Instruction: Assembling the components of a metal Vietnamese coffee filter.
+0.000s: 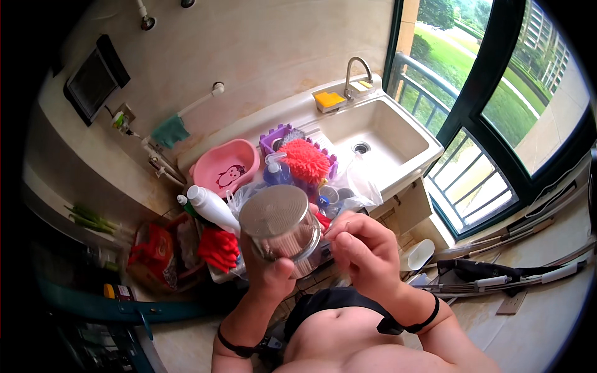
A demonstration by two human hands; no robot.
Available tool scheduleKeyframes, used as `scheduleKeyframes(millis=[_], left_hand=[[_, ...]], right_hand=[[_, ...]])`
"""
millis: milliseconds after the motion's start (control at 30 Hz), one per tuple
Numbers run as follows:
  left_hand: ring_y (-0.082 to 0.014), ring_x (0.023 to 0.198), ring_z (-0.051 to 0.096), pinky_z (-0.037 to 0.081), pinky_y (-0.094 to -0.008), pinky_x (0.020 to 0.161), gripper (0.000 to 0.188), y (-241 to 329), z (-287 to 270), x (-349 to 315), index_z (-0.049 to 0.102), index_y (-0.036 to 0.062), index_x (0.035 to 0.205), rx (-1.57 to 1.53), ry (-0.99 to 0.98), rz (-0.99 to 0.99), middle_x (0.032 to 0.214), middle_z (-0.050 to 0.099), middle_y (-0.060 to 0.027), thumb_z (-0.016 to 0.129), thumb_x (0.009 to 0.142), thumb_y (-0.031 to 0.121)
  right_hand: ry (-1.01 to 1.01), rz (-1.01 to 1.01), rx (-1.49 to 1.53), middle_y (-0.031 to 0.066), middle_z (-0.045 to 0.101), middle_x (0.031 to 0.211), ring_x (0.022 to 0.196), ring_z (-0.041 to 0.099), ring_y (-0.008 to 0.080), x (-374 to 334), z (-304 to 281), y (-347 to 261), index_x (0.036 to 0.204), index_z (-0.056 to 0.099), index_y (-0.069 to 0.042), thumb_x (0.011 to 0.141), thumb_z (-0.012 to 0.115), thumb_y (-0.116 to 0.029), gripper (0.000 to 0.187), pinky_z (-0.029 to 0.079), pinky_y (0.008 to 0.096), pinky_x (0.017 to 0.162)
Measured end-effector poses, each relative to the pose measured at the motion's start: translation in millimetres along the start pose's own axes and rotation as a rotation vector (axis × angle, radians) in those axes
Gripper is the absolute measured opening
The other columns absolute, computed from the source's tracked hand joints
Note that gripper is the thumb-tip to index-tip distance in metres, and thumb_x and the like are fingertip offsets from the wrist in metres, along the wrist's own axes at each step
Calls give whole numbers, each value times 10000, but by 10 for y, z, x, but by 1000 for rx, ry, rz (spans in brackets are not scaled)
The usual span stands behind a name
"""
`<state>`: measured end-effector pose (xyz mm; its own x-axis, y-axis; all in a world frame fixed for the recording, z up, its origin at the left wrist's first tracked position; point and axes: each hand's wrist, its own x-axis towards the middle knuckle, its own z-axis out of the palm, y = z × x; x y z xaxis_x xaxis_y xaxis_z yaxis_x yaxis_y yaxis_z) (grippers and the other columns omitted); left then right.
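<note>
Clear, ribbed cylindrical jar with a metal band [273, 214] is mid-frame, up off the white surface [295, 112], tilted, with a round ringed end toward the camera; can't tell if that's lid or base. Left hand [268, 278] is wrapped around it from 6 to 9 o'clock, thumb laid over the near side. Right hand [370, 252] sits at its 4 o'clock, thumb and index fingertips brought close at the band; a thin wire seems to be there, too small to tell if it's pinched. For work at that band, I'd lock the left grip low on the body, fingers off any moving wire, and work with right fingertips only, pushing along the wire's own swing, not sideways. Smooth wall may slip if wet, so keep the jar over something soft. From the jar: white plastic bottle [212, 205] near at 10, bunched red cloth [217, 248] at 9 to 8, pink plastic basin [205, 155] at 11, blue pump bottle [277, 173] at 12, red shaggy mitt [305, 160] just past 12, white sink [379, 130] farther at 1.
</note>
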<state>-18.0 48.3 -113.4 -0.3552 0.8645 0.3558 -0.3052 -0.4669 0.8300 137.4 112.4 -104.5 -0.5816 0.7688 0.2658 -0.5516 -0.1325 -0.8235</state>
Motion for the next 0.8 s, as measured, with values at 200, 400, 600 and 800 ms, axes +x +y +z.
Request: scheduleKeyframes(millis=[200, 400, 600, 800], left_hand=[[-261, 1122, 582, 529, -376, 952, 1033, -106, -176, 16, 374, 63, 1507, -75, -87, 53, 1333, 496, -182, 930, 703, 395], [-305, 1144, 602, 535, -408, 963, 1146, -112, -204, 119, 317, 72, 1556, -138, -184, 78, 1304, 554, -226, 967, 664, 381], [-306, 1104, 617, 539, -437, 924, 1149, -137, -276, 303, 349, 52, 1522, -188, -345, 134, 1248, 609, -237, 997, 627, 367], [-306, 1058, 627, 553, -421, 879, 1104, -150, -222, 321, 385, 72, 1513, -274, -425, 158, 1233, 610, -241, 993, 632, 342]], right_hand=[[-15, 490, 491, 20, 563, 804, 551, 460, 71, 9, -16, -138, 1039, 658, -6, 1035, 600, -197, 200, 292, 208, 437], [5, 709, 571, 11, 543, 709, 466, 422, 79, 0, -29, -171, 972, 670, -14, 999, 627, -237, 229, 269, 212, 388], [-29, 890, 686, 15, 535, 654, 426, 413, 85, -87, 34, -169, 895, 654, -32, 988, 612, -225, 219, 275, 210, 373], [-7, 854, 659, 15, 539, 657, 435, 437, 90, -56, 26, -192, 897, 663, -32, 987, 622, -232, 223, 278, 210, 379]])
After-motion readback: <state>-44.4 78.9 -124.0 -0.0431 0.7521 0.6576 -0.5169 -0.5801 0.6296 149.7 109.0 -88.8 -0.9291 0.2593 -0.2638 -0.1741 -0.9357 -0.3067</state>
